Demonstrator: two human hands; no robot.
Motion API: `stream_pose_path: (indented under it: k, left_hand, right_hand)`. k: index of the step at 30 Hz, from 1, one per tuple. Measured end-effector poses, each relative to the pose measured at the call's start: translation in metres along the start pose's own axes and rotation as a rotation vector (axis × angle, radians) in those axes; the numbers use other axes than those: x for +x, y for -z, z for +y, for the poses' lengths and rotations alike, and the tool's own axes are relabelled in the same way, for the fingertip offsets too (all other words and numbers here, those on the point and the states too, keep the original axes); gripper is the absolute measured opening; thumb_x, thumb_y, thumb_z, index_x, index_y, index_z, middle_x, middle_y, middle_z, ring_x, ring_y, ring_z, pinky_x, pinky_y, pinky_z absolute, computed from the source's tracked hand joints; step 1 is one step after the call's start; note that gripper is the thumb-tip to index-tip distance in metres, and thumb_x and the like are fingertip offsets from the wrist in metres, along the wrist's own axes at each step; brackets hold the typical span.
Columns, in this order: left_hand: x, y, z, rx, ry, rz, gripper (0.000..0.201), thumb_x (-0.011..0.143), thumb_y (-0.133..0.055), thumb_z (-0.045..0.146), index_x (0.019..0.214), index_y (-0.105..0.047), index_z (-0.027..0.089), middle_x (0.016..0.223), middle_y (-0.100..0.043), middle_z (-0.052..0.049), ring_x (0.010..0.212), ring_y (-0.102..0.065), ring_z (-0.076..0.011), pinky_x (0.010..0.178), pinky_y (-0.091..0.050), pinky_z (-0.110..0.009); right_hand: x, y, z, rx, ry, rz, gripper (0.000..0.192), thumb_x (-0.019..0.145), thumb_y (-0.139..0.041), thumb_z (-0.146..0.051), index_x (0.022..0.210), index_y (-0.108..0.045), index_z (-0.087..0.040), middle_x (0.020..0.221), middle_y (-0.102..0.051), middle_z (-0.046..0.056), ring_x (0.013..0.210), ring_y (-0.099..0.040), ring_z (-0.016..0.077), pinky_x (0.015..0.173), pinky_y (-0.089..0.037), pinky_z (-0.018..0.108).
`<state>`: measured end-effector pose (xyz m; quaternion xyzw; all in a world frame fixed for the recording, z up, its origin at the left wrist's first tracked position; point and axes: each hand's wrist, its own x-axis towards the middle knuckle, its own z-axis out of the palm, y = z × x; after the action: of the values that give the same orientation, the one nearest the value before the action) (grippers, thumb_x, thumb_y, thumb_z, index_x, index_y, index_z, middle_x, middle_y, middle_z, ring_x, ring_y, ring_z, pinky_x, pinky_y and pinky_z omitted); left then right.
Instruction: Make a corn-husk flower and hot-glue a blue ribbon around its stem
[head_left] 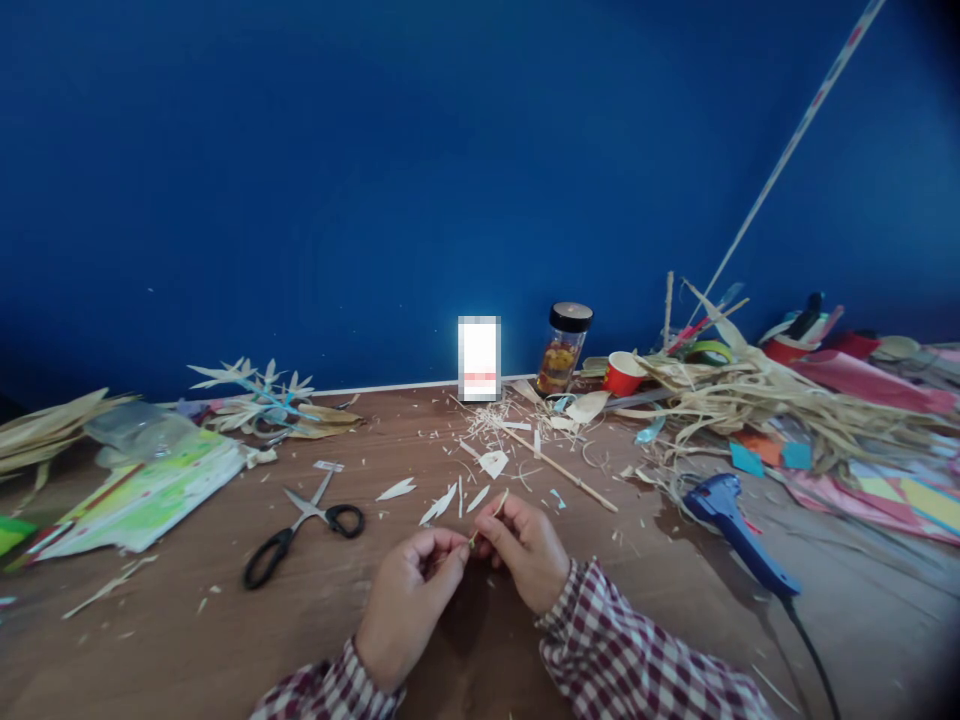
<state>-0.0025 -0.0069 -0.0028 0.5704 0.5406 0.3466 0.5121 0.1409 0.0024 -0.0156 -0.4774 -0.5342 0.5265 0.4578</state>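
Just above the table's front, my left hand (412,595) and my right hand (531,555) meet, thumbs against forefingers. Pinched between them is a thin pale strip (503,500), its upper end poking out above my right fingers. A small greenish bit shows at my left fingertips; the rest of the strip is hidden by the fingers. Several cut pale leaf-shaped pieces (440,505) lie just beyond my hands. To the left, black-handled scissors (306,522) rest with their blades apart. A blue glue gun (742,535) lies on its side to the right.
Dried husk strips (720,395) are heaped at the right, beside a red paper cup (622,374). A black-lidded jar (562,350) stands near the blue wall (337,180). Husk flowers (274,393) and a green-and-white sheet (161,490) lie left. A thin stick (559,467) crosses scraps.
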Motion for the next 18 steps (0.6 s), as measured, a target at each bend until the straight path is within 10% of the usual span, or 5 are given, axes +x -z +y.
stream_pose_path:
  k: [18]
  left_hand:
    - [-0.0053, -0.0007, 0.0073, 0.104, -0.032, 0.077, 0.022, 0.069, -0.054, 0.036, 0.068, -0.063, 0.016, 0.061, -0.063, -0.002, 0.058, -0.054, -0.0150, 0.053, -0.042, -0.023]
  right_hand:
    - [0.0005, 0.0030, -0.0075, -0.022, 0.029, 0.097, 0.022, 0.080, -0.047, -0.036, 0.072, -0.052, -0.016, 0.060, -0.055, -0.001, 0.052, -0.051, 0.0089, 0.045, -0.039, 0.018]
